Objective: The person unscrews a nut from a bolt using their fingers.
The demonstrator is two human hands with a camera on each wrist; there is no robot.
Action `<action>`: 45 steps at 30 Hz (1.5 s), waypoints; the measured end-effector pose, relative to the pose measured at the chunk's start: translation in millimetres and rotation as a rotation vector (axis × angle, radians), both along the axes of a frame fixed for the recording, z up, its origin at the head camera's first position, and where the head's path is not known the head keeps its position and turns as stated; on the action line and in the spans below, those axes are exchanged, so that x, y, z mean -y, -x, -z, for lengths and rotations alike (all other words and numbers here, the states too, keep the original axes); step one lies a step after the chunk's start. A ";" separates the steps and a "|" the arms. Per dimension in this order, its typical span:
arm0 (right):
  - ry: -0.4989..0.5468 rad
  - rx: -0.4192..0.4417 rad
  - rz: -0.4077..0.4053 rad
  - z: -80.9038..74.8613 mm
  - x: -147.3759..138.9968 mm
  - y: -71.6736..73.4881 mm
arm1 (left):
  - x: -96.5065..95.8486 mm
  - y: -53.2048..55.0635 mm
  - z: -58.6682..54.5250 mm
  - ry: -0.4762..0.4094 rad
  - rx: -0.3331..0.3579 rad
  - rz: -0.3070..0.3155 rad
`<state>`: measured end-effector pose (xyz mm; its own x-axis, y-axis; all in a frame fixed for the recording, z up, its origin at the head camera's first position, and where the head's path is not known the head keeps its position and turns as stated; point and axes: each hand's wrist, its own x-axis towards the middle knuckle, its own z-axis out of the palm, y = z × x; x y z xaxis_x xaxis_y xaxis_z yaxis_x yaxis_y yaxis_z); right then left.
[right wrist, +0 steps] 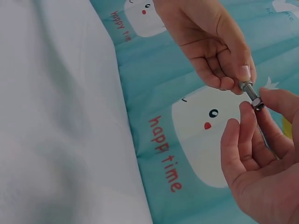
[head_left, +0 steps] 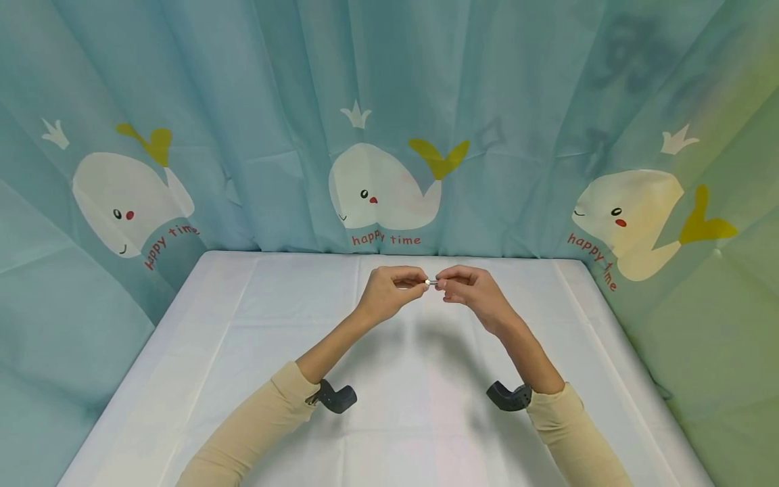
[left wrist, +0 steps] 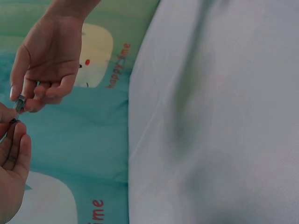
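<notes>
A small silver bolt point(right wrist: 252, 91) is held in the air between the two hands, its threaded shank showing in the right wrist view. My left hand point(head_left: 389, 294) pinches one end of it between thumb and fingertips. At the other end sits a hex nut point(right wrist: 257, 104), which the thumb and fingertips of my right hand point(head_left: 477, 294) pinch. The left wrist view has the right hand point(left wrist: 53, 56) above and the left hand point(left wrist: 11, 163) below, with the bolt point(left wrist: 19, 105) joining them. Fingertips partly cover both ends.
Under the hands lies a table point(head_left: 414, 446) with a white cover, marked by the arms' shadows. A teal curtain point(head_left: 274, 88) with whale prints stands along its back and sides. Each wrist wears a dark camera mount point(head_left: 337, 398), over beige sleeves point(head_left: 255, 426).
</notes>
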<state>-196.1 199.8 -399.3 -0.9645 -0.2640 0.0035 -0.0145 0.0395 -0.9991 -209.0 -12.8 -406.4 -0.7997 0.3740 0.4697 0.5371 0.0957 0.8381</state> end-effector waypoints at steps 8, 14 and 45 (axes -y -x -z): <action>-0.001 -0.048 -0.028 -1.5 -2.4 -2.7 | 0.3 -0.5 1.8 -0.001 -0.005 0.002; -0.026 -0.066 -0.026 -1.5 -2.8 -2.9 | -0.6 0.2 1.3 -0.008 -0.009 -0.002; -0.055 -0.012 0.012 -2.9 -4.3 -3.4 | -2.7 -1.5 0.1 -0.011 0.009 -0.001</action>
<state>-192.8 204.1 -396.4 -0.9675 -0.2527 0.0006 -0.0252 0.0944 -0.9952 -207.5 -10.1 -406.4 -0.8041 0.3684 0.4666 0.5294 0.0867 0.8439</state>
